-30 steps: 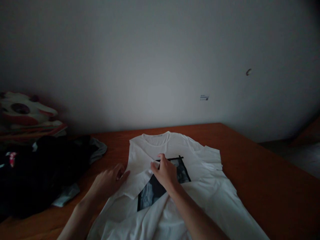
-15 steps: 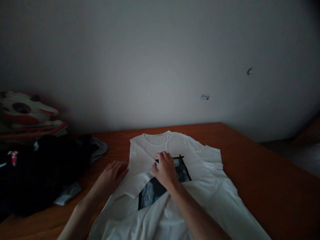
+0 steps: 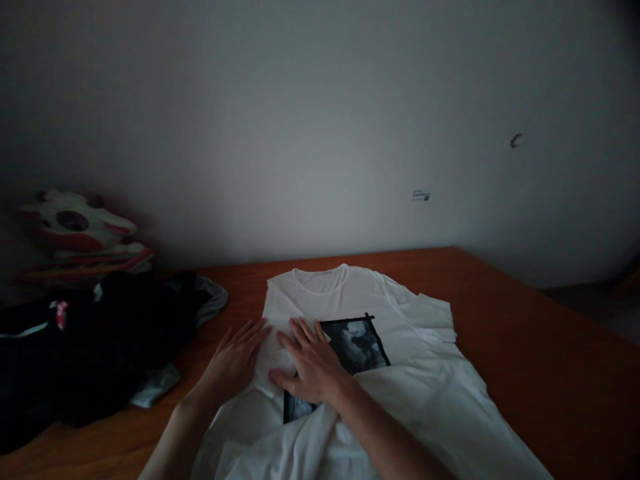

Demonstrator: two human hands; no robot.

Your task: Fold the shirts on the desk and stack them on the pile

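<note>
A white T-shirt (image 3: 350,290) with a dark printed picture on its chest lies on the brown wooden table (image 3: 530,360), neckline toward the wall. Its left sleeve is folded inward over the front, and the lower part is bunched in wrinkles. My left hand (image 3: 235,360) rests at the shirt's left edge, fingers stretched out and touching the cloth. Flat on the folded sleeve and part of the print lies my right hand (image 3: 313,363), its fingers spread. Neither hand grips anything.
On the left is a heap of dark clothes (image 3: 110,353), with a cow-shaped toy (image 3: 90,230) behind it. A pale packet-like item (image 3: 156,387) pokes out beside the heap. The wall (image 3: 320,147) bounds the table's far side.
My right hand has moved left and down, from bent fingers over the print to lying flat on the folded sleeve. My left hand has flattened against the shirt's edge. The view has shifted slightly left.
</note>
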